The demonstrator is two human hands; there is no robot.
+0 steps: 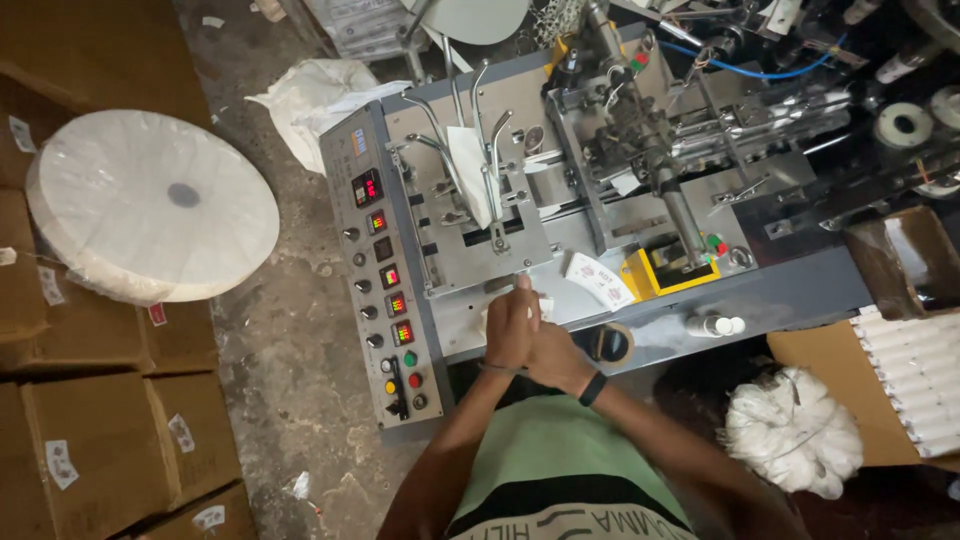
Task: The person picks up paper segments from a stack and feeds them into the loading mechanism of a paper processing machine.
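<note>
My left hand (510, 325) reaches up to the front edge of a grey packing machine (520, 90), its fingertips touching a small white piece at the foot of the metal chute plate (475, 250). My right hand (558, 358), with a black wristband, lies right behind the left hand and is partly covered by it. Whether either hand grips anything is hidden. A folded white paper piece (470, 170) hangs between bent metal rods above. A printed white packet (598, 280) lies just right of my hands.
A control panel (385, 290) with red displays, knobs and coloured buttons sits left of my hands. A big white paper roll (150, 205) rests on cardboard boxes (110, 450) at left. A tape roll (612, 343), a yellow holder (655, 275), a white fluffy bundle (793, 430) and a box of white tubes (915, 375) are at right.
</note>
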